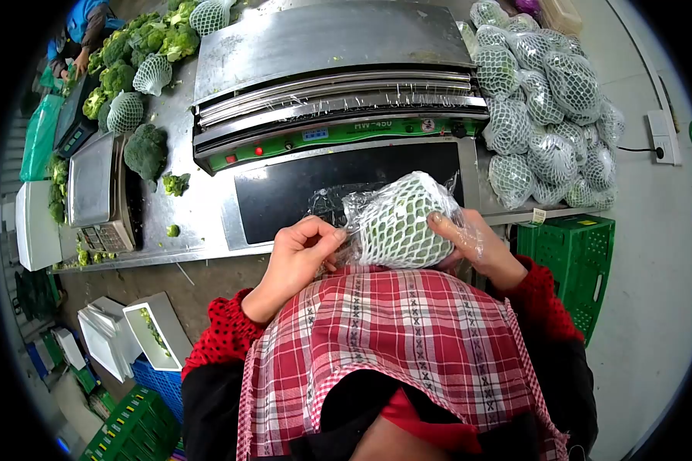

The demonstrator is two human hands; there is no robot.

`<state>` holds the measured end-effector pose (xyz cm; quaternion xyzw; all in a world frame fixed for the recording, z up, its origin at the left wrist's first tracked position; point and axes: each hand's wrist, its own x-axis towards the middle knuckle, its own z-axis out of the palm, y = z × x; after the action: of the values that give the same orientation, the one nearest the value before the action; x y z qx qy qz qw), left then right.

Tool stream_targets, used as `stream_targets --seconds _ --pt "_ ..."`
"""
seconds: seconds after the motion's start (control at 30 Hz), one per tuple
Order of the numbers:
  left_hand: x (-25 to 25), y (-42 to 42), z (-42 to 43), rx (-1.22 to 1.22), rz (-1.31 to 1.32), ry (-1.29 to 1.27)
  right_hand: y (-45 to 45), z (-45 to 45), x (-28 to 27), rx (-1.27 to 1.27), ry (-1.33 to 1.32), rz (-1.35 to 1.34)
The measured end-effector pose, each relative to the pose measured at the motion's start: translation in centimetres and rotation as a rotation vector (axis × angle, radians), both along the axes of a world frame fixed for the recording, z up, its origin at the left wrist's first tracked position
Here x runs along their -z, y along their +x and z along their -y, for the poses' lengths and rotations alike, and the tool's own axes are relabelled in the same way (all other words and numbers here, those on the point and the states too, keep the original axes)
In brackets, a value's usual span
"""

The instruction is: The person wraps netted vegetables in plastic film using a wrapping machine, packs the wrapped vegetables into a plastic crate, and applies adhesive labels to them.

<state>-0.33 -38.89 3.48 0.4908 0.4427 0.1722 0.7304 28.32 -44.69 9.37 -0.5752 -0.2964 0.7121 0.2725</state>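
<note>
Pinching crinkly clear film (355,206), left hand (301,252); cupping rounded, white-netted bundle (407,224), right hand (480,247).

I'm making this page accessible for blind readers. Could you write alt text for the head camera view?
A person's left hand pinches the clear film around a white-netted green vegetable, which the right hand holds. Beyond is a green-and-silver machine on a metal worktable, with netted vegetables piled on the right and broccoli on the left.

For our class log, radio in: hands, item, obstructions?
Left hand pinching clear wrap. Right hand gripping netted broccoli. Wrapping machine just beyond; nothing visible between hands and broccoli except wrap and net.
</note>
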Motion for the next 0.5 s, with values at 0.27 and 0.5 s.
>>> stream_targets --seconds 0.27,0.5 --pt "1.8 1.6 -1.1 -0.641 0.099 0.385 2.5 2.4 3.3 -0.088 -0.06 -0.061" --pt "2.5 3.1 -2.6 -0.618 0.021 0.406 0.4 6.6 5.5 0.183 0.75 0.402"
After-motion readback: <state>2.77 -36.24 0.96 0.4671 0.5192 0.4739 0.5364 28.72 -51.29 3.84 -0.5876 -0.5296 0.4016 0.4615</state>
